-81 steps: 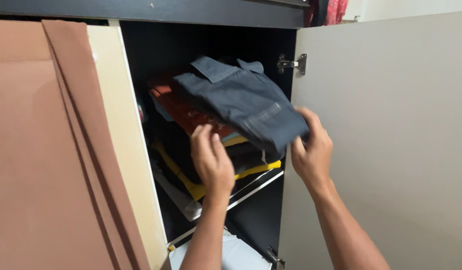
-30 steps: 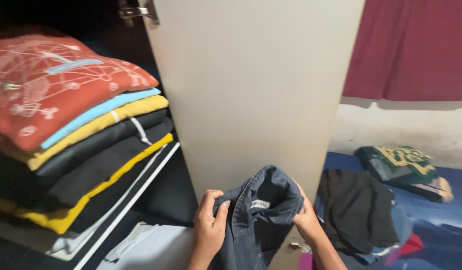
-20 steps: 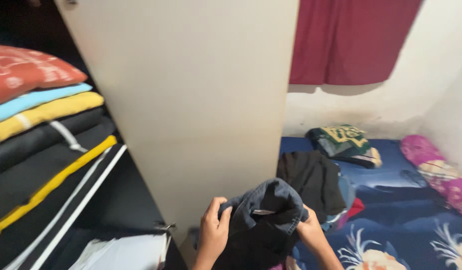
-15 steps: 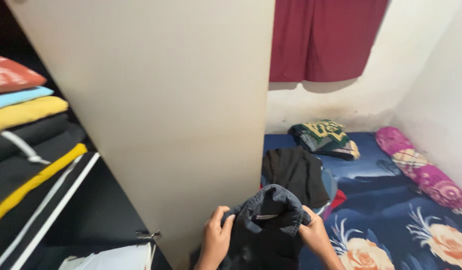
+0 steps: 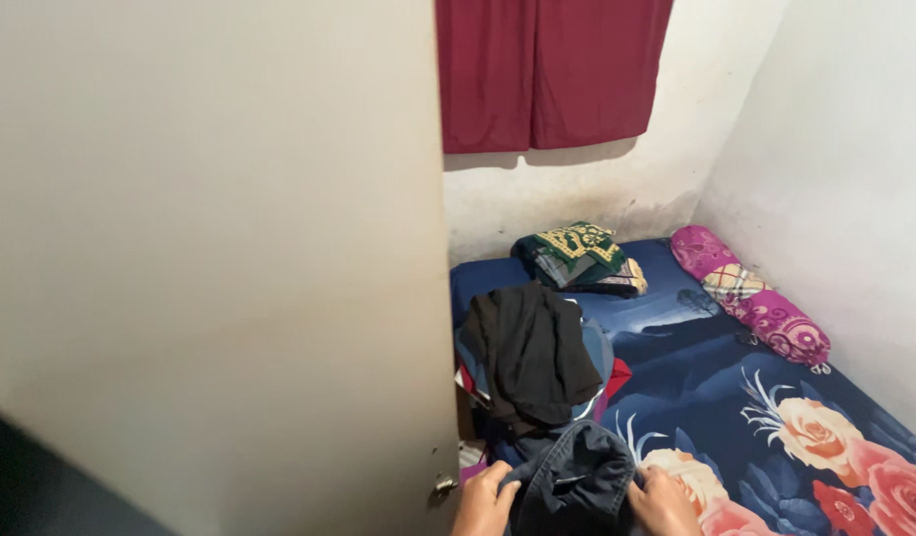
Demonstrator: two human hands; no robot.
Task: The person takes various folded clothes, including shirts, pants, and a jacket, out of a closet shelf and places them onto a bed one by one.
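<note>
A folded dark denim garment (image 5: 575,478) is at the bottom of the head view, held between both hands. My left hand (image 5: 486,501) grips its left edge and my right hand (image 5: 664,502) grips its right edge. The garment hangs just past the open wardrobe door (image 5: 220,258), above the near end of a mattress with a blue floral sheet (image 5: 776,397). A black garment (image 5: 532,352) lies draped over a pile of clothes just beyond my hands.
The pale wardrobe door fills the left half of the view. A folded green and gold cloth (image 5: 577,256) and a pink patterned bolster (image 5: 751,293) lie on the mattress by the far wall. A dark red curtain (image 5: 552,69) hangs above. A white wall (image 5: 855,179) bounds the right.
I have turned right, away from the wardrobe shelves of folded clothes, carrying the denim garment in both hands. The shelves have left the view and the mattress has come in.
</note>
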